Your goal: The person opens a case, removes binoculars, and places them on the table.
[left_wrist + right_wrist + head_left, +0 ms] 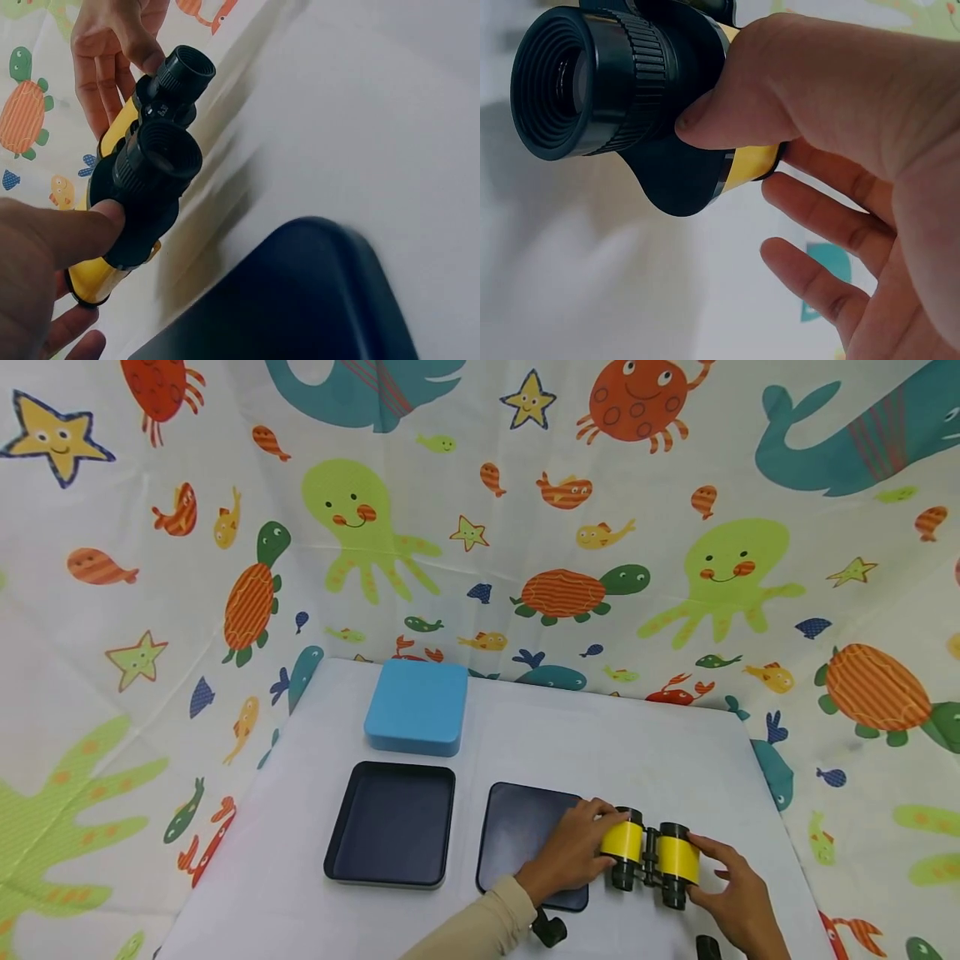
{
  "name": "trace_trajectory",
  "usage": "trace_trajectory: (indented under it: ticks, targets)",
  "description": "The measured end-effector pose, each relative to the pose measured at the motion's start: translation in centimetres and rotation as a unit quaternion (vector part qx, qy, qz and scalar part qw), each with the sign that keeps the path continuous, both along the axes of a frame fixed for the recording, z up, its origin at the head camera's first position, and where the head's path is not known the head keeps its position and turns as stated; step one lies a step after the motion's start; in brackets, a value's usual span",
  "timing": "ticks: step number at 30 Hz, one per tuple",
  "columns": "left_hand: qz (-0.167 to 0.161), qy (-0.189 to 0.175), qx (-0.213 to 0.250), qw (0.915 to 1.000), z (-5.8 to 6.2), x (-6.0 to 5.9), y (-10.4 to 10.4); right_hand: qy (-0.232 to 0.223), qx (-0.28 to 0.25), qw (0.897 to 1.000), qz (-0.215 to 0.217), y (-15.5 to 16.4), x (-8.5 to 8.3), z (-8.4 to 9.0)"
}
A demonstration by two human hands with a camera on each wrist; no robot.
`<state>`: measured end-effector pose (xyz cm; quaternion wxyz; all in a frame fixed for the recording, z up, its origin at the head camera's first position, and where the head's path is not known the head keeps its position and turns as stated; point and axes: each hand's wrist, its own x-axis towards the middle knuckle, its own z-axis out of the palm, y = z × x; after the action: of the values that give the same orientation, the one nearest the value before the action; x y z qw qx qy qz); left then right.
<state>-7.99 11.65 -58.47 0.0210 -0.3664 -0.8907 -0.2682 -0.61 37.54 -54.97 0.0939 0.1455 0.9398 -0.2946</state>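
A pair of yellow and black binoculars is held between both hands at the right side of the white table. My left hand grips the left barrel, its thumb on the black eyepiece end in the left wrist view. On the other barrel is my right hand; in the right wrist view its thumb presses the black housing near the ribbed eyepiece, while the lower fingers stand apart from it. The eyepieces point toward the person. A dark flat tray-like piece lies partly under the left forearm.
An open dark square box stands left of the dark piece. Behind it sits a light blue box. Black wrist-camera parts show below the left sleeve. A curtain printed with sea animals hangs around the white table.
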Motion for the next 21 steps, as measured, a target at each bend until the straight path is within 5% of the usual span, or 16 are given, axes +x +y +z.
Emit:
trace_trajectory:
  ticks: [21]
  targets:
    - [0.003, -0.005, 0.011, 0.9999, -1.4, -0.2, 3.0, -0.007, -0.002, 1.000, -0.012, 2.8, -0.3, -1.0]
